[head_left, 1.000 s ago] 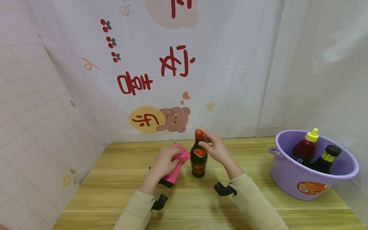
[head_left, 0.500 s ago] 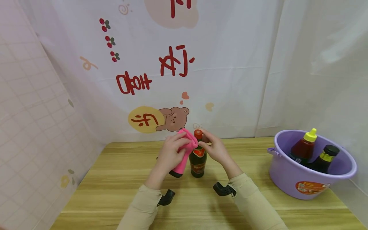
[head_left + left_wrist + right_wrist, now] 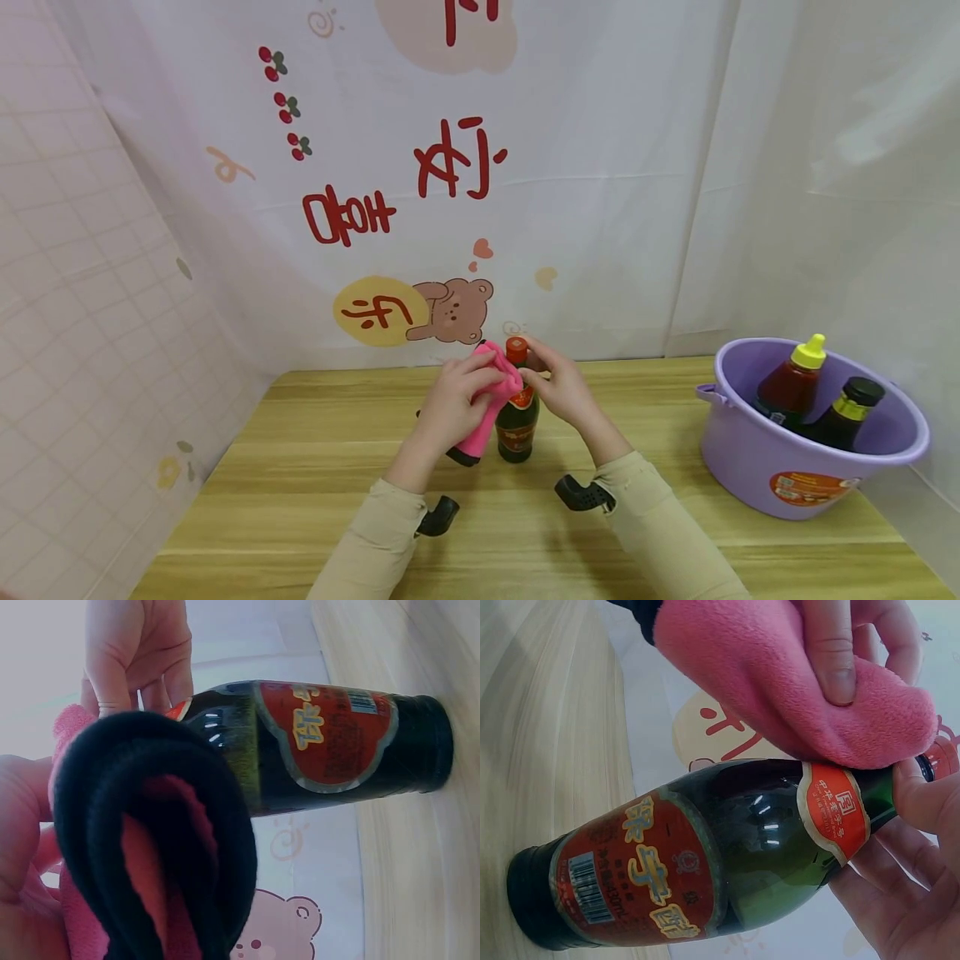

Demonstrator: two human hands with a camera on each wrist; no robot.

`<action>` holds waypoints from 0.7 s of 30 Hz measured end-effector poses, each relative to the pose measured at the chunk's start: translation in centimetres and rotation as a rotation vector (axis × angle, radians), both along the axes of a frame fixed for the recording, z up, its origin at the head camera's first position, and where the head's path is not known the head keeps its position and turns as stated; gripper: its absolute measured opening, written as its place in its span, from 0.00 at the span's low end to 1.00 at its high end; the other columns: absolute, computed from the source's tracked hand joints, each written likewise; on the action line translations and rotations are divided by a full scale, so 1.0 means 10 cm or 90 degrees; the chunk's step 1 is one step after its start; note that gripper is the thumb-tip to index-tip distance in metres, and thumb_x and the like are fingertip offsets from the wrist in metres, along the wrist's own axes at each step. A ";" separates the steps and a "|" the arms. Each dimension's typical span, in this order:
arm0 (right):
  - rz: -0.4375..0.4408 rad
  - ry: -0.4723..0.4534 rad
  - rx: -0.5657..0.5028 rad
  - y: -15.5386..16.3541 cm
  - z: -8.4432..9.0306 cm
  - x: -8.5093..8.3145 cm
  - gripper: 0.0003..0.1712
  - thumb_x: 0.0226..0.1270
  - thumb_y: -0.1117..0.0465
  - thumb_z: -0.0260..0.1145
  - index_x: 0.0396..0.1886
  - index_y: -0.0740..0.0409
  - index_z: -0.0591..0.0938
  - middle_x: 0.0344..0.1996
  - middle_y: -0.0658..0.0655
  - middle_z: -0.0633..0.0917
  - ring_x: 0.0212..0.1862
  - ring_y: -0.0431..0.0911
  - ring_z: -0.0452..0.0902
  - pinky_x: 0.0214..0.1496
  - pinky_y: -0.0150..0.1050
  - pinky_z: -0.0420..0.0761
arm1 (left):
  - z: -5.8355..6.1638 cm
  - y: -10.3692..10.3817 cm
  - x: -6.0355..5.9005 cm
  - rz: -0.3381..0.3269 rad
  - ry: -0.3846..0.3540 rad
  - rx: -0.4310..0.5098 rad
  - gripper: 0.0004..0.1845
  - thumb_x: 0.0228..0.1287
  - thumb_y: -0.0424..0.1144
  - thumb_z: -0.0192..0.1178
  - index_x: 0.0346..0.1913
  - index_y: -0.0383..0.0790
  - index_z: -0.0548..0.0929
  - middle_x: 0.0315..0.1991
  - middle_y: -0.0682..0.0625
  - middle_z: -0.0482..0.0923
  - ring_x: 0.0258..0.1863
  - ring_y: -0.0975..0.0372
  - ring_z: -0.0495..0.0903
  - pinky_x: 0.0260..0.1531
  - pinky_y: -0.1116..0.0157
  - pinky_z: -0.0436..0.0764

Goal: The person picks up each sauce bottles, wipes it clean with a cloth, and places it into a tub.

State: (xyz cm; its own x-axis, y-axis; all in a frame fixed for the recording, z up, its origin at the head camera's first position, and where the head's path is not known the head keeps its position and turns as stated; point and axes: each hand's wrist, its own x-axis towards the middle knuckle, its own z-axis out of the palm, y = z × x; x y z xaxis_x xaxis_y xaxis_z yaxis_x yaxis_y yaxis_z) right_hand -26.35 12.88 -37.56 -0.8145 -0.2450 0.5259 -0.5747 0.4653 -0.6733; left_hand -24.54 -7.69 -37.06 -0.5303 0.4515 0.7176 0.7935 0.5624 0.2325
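Dark vinegar bottle upright on table, centre of head frame. Left hand grips pink cloth, pressed on bottle shoulder. Right hand pinches neck under red cap.

Risk, my read: narrow base plus sideways push from cloth could tip bottle; glass looks slick, neck pinch may slip.

Light wood table. Printed curtain behind. Purple tub at right edge holds two sauce bottles.

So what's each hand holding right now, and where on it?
The left hand grips the pink cloth at its upper end, pressed to the bottle neck. The right hand holds the bottle at its neck.
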 end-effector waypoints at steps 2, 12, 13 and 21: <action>-0.003 0.002 -0.002 0.00 0.00 0.00 0.31 0.67 0.68 0.67 0.70 0.59 0.72 0.47 0.65 0.85 0.45 0.57 0.83 0.44 0.51 0.83 | -0.02 0.00 0.00 0.005 0.003 -0.016 0.13 0.57 0.28 0.70 0.44 0.45 0.89 0.56 0.45 0.82 0.58 0.52 0.77 0.52 0.52 0.76; -0.005 0.005 -0.004 0.01 -0.02 0.00 0.32 0.65 0.66 0.69 0.69 0.58 0.73 0.46 0.63 0.86 0.44 0.55 0.83 0.43 0.51 0.82 | -0.10 -0.01 0.09 0.030 0.016 -0.060 0.11 0.58 0.32 0.71 0.42 0.48 0.89 0.57 0.44 0.81 0.47 0.47 0.78 0.40 0.55 0.82; -0.005 0.006 -0.004 0.01 -0.03 0.00 0.32 0.65 0.66 0.69 0.69 0.59 0.73 0.45 0.63 0.86 0.44 0.55 0.83 0.43 0.51 0.82 | -0.11 -0.01 0.10 0.032 0.018 -0.064 0.10 0.58 0.32 0.71 0.42 0.49 0.89 0.57 0.44 0.81 0.46 0.47 0.78 0.39 0.56 0.82; -0.004 0.003 -0.008 0.00 -0.03 -0.02 0.32 0.65 0.66 0.69 0.69 0.59 0.73 0.44 0.63 0.86 0.44 0.55 0.83 0.43 0.50 0.81 | -0.23 -0.03 0.17 0.038 0.015 -0.071 0.09 0.57 0.34 0.72 0.41 0.49 0.90 0.57 0.44 0.81 0.45 0.48 0.78 0.38 0.57 0.82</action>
